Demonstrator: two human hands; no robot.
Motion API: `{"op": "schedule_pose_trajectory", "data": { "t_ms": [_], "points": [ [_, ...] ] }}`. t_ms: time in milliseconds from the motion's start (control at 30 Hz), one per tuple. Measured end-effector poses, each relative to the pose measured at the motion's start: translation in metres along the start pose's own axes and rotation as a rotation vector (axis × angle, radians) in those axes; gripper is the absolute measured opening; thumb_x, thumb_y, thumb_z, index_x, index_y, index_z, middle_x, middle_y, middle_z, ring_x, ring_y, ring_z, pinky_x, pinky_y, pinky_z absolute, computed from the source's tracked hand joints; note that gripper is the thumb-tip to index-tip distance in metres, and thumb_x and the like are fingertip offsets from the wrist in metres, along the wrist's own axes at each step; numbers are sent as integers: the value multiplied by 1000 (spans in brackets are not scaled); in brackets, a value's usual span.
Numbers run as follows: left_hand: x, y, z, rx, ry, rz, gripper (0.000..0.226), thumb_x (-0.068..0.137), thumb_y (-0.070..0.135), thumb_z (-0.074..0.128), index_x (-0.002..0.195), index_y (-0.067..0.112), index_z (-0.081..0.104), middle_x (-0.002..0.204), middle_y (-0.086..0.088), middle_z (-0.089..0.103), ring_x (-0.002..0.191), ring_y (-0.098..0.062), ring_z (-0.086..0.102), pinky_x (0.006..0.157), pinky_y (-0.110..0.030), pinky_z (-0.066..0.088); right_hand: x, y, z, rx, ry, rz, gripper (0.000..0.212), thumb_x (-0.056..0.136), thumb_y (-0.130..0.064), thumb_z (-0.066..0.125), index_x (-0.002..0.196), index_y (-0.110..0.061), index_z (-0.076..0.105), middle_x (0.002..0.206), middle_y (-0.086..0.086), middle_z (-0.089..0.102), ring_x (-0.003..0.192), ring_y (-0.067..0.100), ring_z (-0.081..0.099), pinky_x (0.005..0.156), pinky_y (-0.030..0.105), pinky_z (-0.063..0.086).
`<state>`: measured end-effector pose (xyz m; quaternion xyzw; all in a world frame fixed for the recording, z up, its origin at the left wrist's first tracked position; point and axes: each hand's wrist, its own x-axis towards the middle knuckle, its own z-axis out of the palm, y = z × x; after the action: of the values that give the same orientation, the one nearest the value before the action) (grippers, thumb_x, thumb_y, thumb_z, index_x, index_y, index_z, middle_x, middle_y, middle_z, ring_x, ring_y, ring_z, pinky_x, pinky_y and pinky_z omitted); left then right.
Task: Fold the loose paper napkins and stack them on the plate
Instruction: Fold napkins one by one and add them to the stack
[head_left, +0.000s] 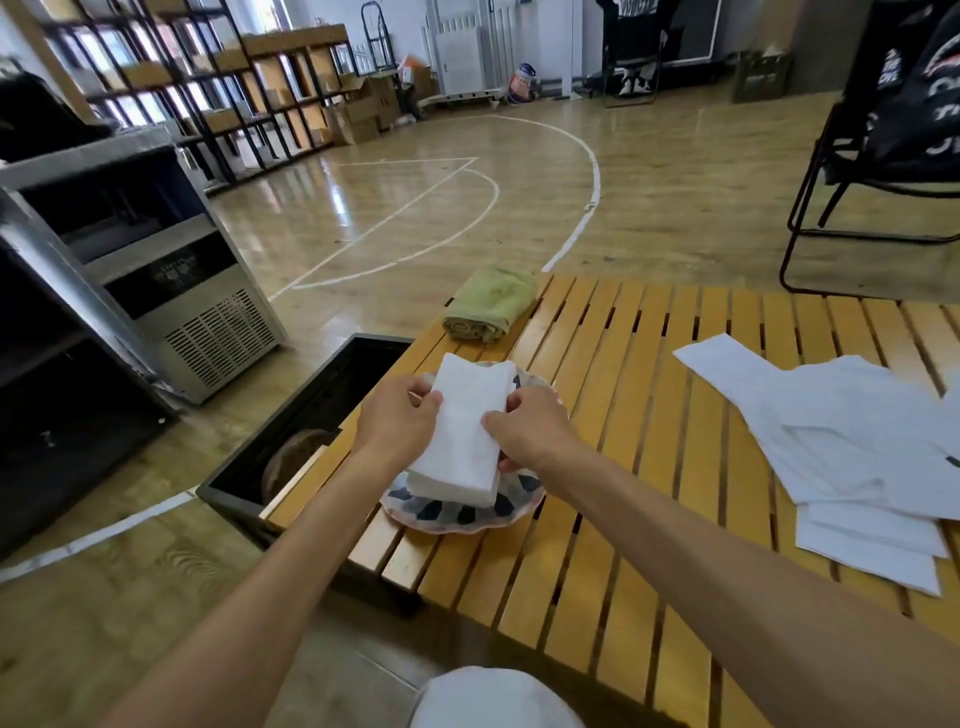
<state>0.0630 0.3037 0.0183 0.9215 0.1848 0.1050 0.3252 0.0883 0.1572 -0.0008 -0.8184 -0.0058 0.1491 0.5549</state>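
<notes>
A stack of folded white napkins (462, 441) rests on a patterned plate (457, 517) at the left end of the slatted wooden table (623, 467). My left hand (400, 415) grips the stack's left edge. On the right edge my right hand (530, 431) holds it, thumb on top. The top napkin's far end lifts slightly. Several loose unfolded napkins (852, 447) lie spread on the table's right side.
A rolled green towel (491, 304) lies at the table's far left corner. A dark open bin (311, 415) stands on the floor just left of the table. A steel machine (171, 291) sits further left, and a black chair (883, 156) stands at the far right.
</notes>
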Motion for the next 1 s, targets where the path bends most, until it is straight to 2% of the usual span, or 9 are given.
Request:
{"op": "schedule_pose_trajectory", "data": {
  "t_ms": [167,300,400,467,533,600,667,767,1000],
  "points": [
    [5,-14,14,40,12,7,24,100,30,56,118,16,63,101,1,59,95,-17,59,74,-31,52,14,9,12,-140,103,-32,21,95,-21,59,113,-11,60,96,1,63,83,16,65,62,30,61],
    [7,-28,23,93,28,30,21,98,35,57,113,20,61,100,1,62,88,-14,59,63,-25,49,11,13,19,-213,147,-58,32,95,-22,56,126,-12,51,102,0,58,74,6,51,48,17,35],
    [5,-29,26,208,65,60,24,98,37,55,117,21,57,103,3,62,86,-12,58,57,-21,41,5,15,18,-226,165,-70,48,95,-21,57,138,-13,36,96,-4,50,69,4,45,49,19,34],
    [-1,-25,24,419,159,180,29,100,36,52,124,21,53,103,4,58,84,-11,54,62,-23,42,-2,15,17,-290,230,-122,53,94,-24,57,140,-16,31,110,-1,53,84,12,52,60,24,44],
    [-4,-27,23,536,242,436,32,101,30,50,130,18,53,114,-1,60,94,-16,57,76,-28,48,-6,14,19,-481,329,-260,52,95,-28,55,141,-17,34,133,4,49,113,21,51,88,34,50],
    [0,-30,23,519,152,643,34,101,24,49,134,17,53,134,-4,58,123,-20,54,102,-35,45,-4,13,23,-652,315,-416,48,100,-27,46,145,-16,37,151,8,38,138,26,37,114,40,33],
    [5,-36,25,577,-31,717,44,102,28,47,145,19,45,152,-2,45,144,-17,35,119,-32,23,0,15,27,-726,180,-472,46,106,-24,34,150,-14,34,164,10,23,152,26,18,122,40,18],
    [11,-44,33,639,-201,623,55,107,37,26,158,18,18,165,-2,17,153,-11,10,121,-26,2,7,27,31,-818,7,-386,56,109,-27,25,160,-10,9,169,12,1,156,24,-2,125,39,4],
    [23,-55,39,632,-367,506,60,106,42,12,157,17,-7,166,2,-11,149,-3,-12,119,-23,-8,14,34,34,-809,-75,-288,64,109,-38,16,159,-7,-7,167,12,-13,155,24,-10,126,41,-4]
  ]
}}
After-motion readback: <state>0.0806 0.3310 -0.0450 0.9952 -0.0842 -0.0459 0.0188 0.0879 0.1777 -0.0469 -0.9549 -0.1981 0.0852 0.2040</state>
